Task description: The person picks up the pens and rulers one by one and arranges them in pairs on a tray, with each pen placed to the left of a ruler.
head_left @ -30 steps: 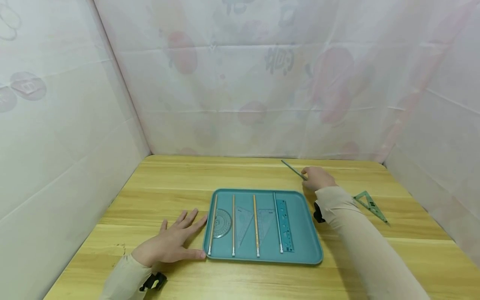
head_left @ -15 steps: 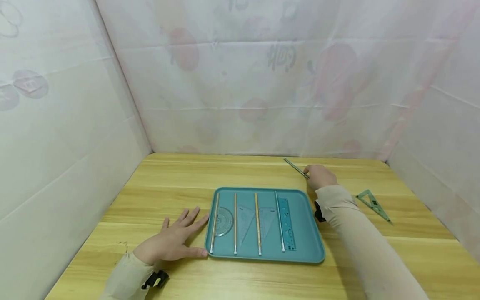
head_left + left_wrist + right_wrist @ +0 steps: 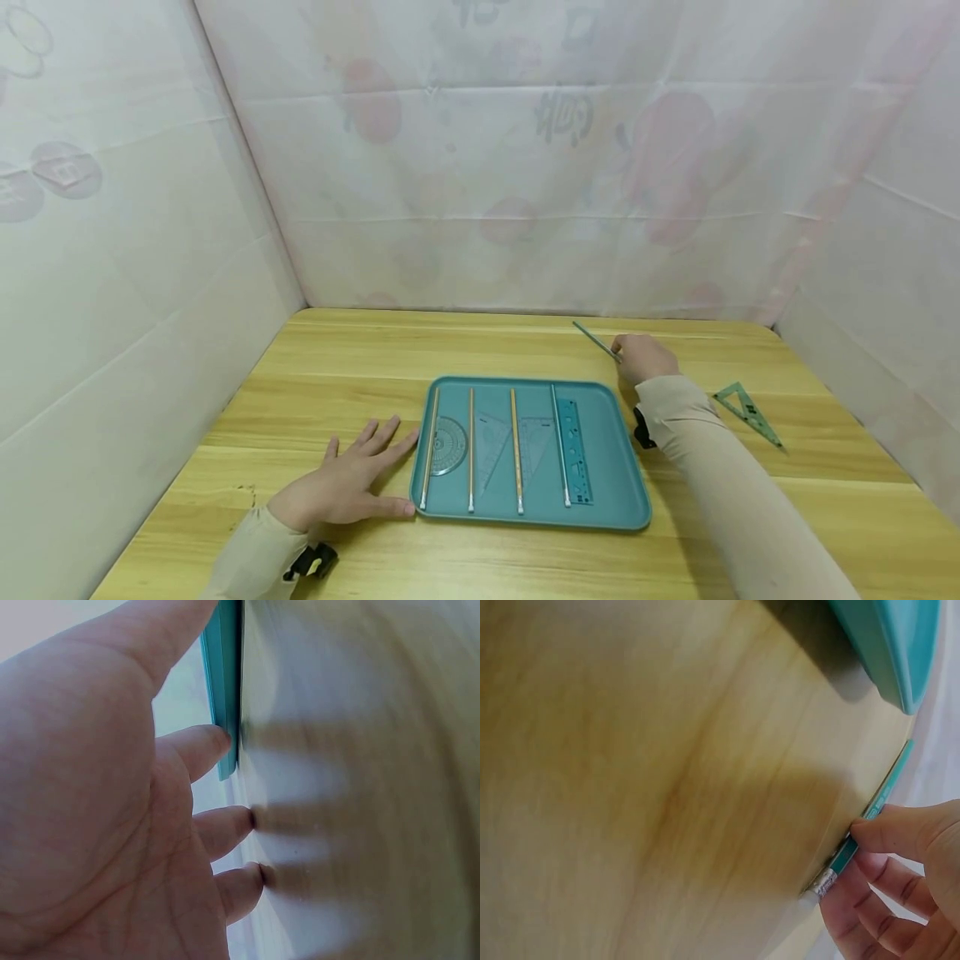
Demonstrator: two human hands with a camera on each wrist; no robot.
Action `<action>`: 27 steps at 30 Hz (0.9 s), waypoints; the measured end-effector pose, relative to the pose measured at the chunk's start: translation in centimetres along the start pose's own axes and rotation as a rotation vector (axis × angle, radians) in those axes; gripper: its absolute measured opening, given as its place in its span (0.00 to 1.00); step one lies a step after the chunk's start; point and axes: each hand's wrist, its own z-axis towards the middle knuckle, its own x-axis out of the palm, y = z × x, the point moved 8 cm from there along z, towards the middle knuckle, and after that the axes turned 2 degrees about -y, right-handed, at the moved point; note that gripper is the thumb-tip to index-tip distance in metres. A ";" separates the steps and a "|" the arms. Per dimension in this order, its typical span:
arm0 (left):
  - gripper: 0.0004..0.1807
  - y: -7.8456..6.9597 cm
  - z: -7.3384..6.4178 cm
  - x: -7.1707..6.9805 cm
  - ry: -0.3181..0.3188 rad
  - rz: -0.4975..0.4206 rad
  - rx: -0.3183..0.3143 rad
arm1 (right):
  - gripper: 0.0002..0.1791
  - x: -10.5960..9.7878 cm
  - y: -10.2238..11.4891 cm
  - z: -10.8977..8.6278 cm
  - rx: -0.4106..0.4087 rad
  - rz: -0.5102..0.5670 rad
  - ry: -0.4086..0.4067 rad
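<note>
My right hand (image 3: pixel 647 358) pinches a green pencil (image 3: pixel 594 337) between thumb and fingers, behind the tray's back right corner. In the right wrist view the white eraser end of this pencil (image 3: pixel 845 855) sticks out below the fingers, close to the tabletop. My left hand (image 3: pixel 347 487) lies with fingers spread at the left side of the teal tray (image 3: pixel 611 512), thumb and index fingertips right at its rim. Several pencils (image 3: pixel 517 450) lie lengthwise in the tray. Between them are a clear protractor (image 3: pixel 448 446), two clear set squares (image 3: pixel 491 442) and a blue ruler (image 3: pixel 576 454).
A green set square (image 3: pixel 748 414) lies on the wooden table (image 3: pixel 360 350) to the right of my right forearm. Pale printed cloth walls (image 3: pixel 480 167) stand behind the table and on both sides.
The view has shifted slightly. My right hand keeps its grip on the green pencil in nearly the same place, and my left hand stays by the tray.
</note>
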 end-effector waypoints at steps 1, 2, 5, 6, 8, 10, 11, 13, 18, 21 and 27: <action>0.56 -0.1 0.0 0.0 0.001 0.002 0.002 | 0.20 0.1 -0.1 0.1 -0.005 0.008 0.001; 0.56 -0.1 0.0 0.0 0.002 0.002 0.002 | 0.20 0.2 -0.1 0.1 -0.009 0.017 0.000; 0.56 -0.1 0.1 0.0 0.004 0.005 0.004 | 0.19 0.3 -0.2 0.1 -0.024 0.046 -0.003; 0.56 -0.1 0.1 0.0 0.003 0.008 0.005 | 0.18 0.3 -0.2 0.0 -0.028 0.055 -0.005; 0.56 0.1 0.2 0.0 0.001 0.009 0.001 | 0.18 0.3 -0.1 -0.1 -0.032 0.065 -0.008; 0.56 0.1 0.3 0.0 -0.001 0.011 0.002 | 0.17 0.4 -0.1 -0.2 -0.037 0.075 -0.006; 0.56 0.2 0.3 0.0 -0.001 0.012 0.003 | 0.17 0.4 0.0 -0.3 -0.040 0.082 -0.003; 0.56 0.2 0.3 0.1 0.000 0.012 0.004 | 0.18 0.5 0.1 -0.4 -0.045 0.095 0.003; 0.56 0.3 0.3 0.1 0.002 0.005 0.007 | 0.19 0.5 0.6 -0.8 -0.064 0.109 0.006; 0.56 0.4 0.3 0.1 0.001 0.003 0.006 | 0.20 0.3 1.0 -1.0 -0.078 0.108 0.004; 0.56 0.6 0.4 0.1 0.001 0.009 0.004 | 0.21 0.2 1.4 -1.5 -0.078 0.134 0.013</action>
